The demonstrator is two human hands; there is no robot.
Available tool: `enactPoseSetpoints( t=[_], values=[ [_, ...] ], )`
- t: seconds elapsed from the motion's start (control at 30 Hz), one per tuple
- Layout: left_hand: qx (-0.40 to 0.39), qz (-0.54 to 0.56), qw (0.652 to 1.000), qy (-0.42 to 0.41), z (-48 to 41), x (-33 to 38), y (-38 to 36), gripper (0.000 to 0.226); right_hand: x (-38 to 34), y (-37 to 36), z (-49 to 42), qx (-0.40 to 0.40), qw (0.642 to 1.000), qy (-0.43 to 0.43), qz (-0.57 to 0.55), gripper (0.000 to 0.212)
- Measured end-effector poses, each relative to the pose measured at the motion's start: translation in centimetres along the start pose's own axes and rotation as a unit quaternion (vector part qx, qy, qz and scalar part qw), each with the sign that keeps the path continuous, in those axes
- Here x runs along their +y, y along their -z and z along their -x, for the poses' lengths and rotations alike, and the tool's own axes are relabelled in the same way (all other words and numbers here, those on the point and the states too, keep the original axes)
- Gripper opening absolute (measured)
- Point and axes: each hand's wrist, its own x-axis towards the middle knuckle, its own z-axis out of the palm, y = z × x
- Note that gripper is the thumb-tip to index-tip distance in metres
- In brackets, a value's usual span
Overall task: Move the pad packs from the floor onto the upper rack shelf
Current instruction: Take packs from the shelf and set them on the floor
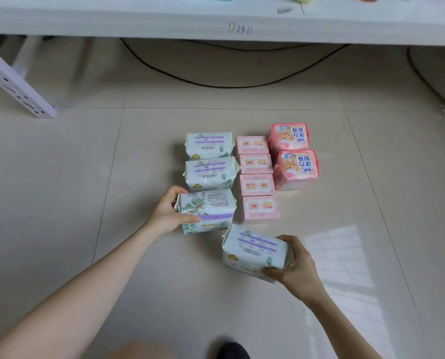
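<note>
Ten pad packs lie grouped on the floor below the white rack shelf, on whose visible strip no pack shows; the task is judged barely begun. The left hand grips one leaf-printed pack by its end, fingers curled round it; the right hand clasps a second pack, tilted. Eight others lie untouched; all ten are still to be shelved.

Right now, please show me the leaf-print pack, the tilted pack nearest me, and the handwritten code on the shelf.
Leaf-print pack (213, 206): head view, its upper face.
Tilted pack (253, 251): head view, its upper face.
Handwritten code (240, 28): head view, middle of the writing.
</note>
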Motion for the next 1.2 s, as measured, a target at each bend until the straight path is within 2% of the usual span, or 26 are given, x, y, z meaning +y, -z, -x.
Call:
enactPoseSetpoints(
  t=[0.23, 0.37, 0.5, 0.6, 0.67, 0.77, 1.2],
  values=[
    [-0.005, 0.015, 1.0, 0.006, -1.4, -2.2, -1.0, 0.074, 1.7, -3.3, -1.5, -0.039, 0.999, 0.03, 0.001, 0.063],
    [-0.017, 0.074, 0.997, 0.034, -1.5, -2.7, -0.9, 0.09, 1.7, -5.2, -2.1, -0.05, 0.997, 0.056, 0.003, 0.073],
    [-0.016, 0.127, 0.988, 0.085, -0.9, -3.0, -1.0, 0.07, 1.3, -6.7, -2.0, -0.04, 0.997, 0.06, -0.02, 0.082],
    [-0.027, 0.151, 0.982, 0.106, -0.8, -2.9, -1.0, 0.039, 1.2, -7.4, -2.1, -0.026, 0.997, 0.047, -0.051, 0.071],
    [-0.015, 0.158, 0.98, 0.119, -1.1, -2.6, -1.0, 0.029, 1.1, -7.9, -2.5, -0.029, 0.998, 0.039, -0.051, 0.06],
    [0.001, 0.148, 0.981, 0.126, -1.8, -2.3, -1.0, 0.034, 1.0, -8.6, -3.3, -0.027, 0.998, 0.031, -0.056, 0.046],
    [0.013, 0.112, 0.989, 0.096, -3.5, -0.8, -1.0, 0.038, 0.4, -10.2, -4.2, 0.012, 0.997, 0.037, -0.069, 0.05]
  ],
)
